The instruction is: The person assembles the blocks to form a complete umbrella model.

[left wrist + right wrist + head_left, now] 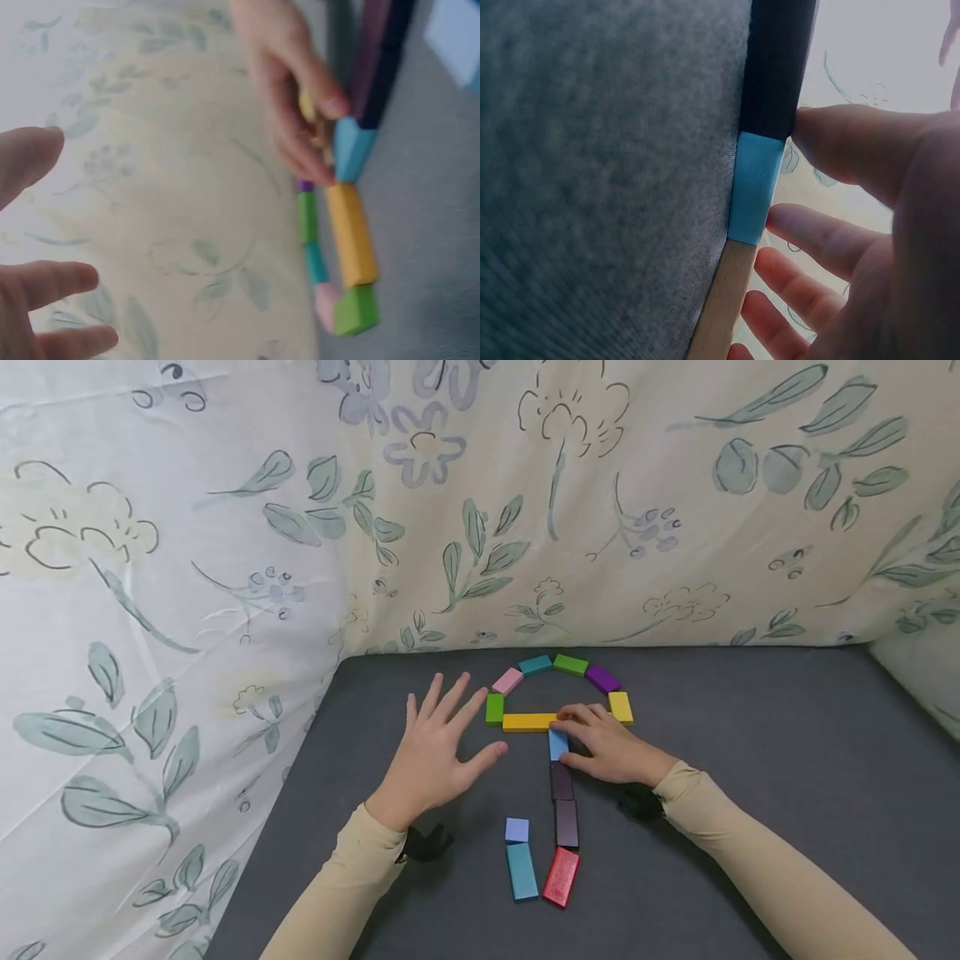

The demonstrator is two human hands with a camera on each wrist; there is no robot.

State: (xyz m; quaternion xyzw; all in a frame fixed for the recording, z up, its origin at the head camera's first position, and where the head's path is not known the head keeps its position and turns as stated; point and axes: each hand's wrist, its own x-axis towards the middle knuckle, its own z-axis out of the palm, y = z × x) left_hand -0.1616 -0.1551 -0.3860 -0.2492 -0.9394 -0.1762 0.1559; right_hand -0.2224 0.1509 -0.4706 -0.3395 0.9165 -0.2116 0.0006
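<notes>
My right hand (618, 750) touches a small light blue block (558, 745) with its thumb and fingertips. In the right wrist view, the thumb tip lies where the blue block (756, 187) meets a dark purple one, and the other fingers rest along the row with slight bends. The blue block stands end to end between a long yellow block (528, 722) and a dark purple block (562, 782). To the left, my left hand (435, 760) is held above the table with its fingers spread, holding nothing.
An arc of coloured blocks, including a teal one (536, 665) and a purple one (603, 678), curves behind the yellow piece. Nearer stand a second dark purple block (567, 823), a red block (561, 877), a teal block (522, 872) and a periwinkle block (517, 830). Floral cloth (450, 527) hangs behind the grey table.
</notes>
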